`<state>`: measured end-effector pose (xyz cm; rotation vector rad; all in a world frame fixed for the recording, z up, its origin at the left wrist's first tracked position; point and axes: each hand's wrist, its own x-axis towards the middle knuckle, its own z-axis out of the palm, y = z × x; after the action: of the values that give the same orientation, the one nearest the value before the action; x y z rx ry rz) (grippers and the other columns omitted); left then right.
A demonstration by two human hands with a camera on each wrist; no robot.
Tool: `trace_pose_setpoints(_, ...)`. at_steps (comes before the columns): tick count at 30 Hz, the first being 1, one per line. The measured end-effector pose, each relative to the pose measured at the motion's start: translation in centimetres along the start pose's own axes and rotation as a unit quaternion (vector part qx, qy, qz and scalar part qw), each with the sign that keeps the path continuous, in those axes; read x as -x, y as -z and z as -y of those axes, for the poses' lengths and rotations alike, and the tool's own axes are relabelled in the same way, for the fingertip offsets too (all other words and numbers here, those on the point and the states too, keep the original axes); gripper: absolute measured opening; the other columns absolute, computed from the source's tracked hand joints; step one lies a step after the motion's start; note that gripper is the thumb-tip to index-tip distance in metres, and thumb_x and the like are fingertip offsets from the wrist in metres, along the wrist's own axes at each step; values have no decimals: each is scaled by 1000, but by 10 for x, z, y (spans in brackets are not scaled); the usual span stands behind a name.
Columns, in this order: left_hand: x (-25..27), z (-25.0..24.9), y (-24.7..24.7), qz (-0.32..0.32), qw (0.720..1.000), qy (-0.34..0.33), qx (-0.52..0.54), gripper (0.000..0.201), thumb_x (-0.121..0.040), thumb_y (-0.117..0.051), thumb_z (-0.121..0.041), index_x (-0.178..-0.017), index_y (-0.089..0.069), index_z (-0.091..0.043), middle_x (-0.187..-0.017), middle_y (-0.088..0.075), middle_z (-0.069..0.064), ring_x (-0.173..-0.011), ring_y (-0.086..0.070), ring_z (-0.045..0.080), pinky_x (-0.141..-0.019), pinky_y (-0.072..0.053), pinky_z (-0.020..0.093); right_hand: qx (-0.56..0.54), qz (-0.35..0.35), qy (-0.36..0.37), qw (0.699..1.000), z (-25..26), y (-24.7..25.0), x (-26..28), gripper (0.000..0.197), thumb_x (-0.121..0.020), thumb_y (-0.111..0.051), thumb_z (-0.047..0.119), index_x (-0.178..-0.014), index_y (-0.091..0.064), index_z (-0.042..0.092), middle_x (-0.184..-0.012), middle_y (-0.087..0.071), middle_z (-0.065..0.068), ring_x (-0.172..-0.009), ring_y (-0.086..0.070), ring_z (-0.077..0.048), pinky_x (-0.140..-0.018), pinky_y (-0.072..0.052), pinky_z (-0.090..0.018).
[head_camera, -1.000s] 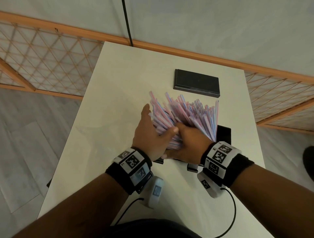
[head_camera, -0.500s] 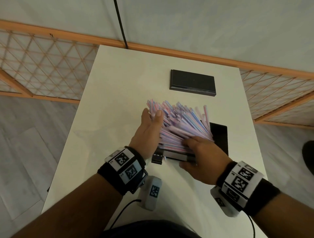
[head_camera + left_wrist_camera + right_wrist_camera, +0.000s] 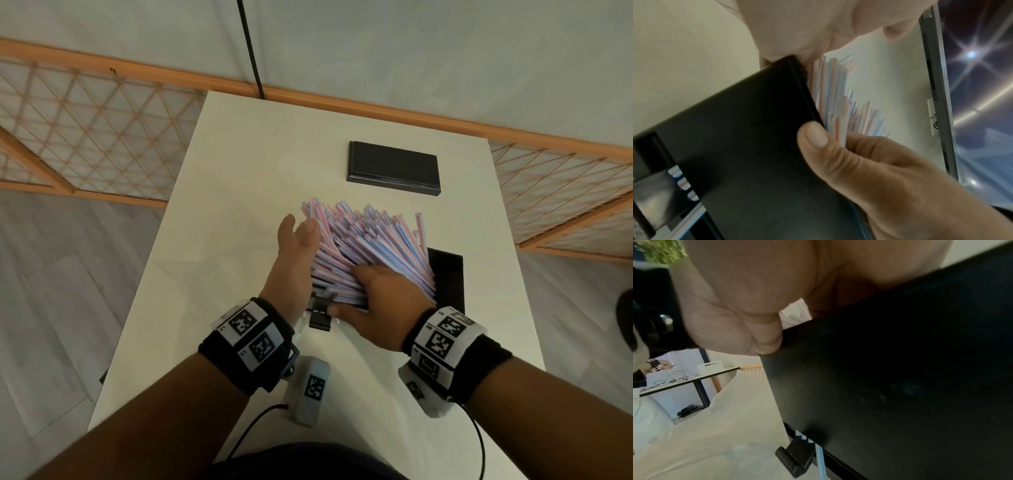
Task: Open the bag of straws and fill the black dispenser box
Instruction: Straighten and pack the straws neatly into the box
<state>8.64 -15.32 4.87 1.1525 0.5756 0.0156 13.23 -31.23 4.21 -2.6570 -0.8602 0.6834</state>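
Straws (image 3: 370, 246) are lying in a loose, fanned heap on top of the black box (image 3: 448, 281) near the middle of the table (image 3: 239, 205) — out of the bag, not yet settled inside. Lid (image 3: 394, 168) is lying apart, further back. Left hand (image 3: 294, 260) is pressing flat, fingers straight, against the heap's left side. Right hand (image 3: 376, 305) is lying spread over its near end, thumb along the box front — squaring up and closing are probably left.
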Motion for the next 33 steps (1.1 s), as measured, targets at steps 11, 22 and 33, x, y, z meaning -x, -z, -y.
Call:
trace_pose_setpoints(11, -4, 5, -7, 46, 992, -57, -107, 107, -85, -46, -68, -160, 18, -25, -171, -3, -8, -142, -19, -2, -126, -19, 33, 19, 148, -54, 987, 13, 23, -20, 48, -82, -61, 66, -77, -59, 18, -71, -59, -1, -70, -57, -20, -72, -51, -35)
trace_pose_setpoints(22, 0, 6, -11, 71, 989, -72, -104, 73, -107, -40, -29, -159, 10, -18, -118, -33, -37, -87, -44, -43, -77, -37, -8, -32, 283, -103, 953, 13, 22, -49, 107, -49, -69, 73, -144, -43, 31, -140, -52, 9, -130, -48, -18, -109, -40, -40)
trace_pose_setpoints(33, 2, 2, -6, 33, 995, -48, -83, 80, -97, -37, -49, -162, 0, -22, -163, -27, -4, -129, -36, -6, -81, -32, -8, -54, 240, -59, 967, 20, 20, -49, 88, -68, -83, 49, -143, -42, 32, -139, -54, 11, -126, -52, -16, -109, -41, -38)
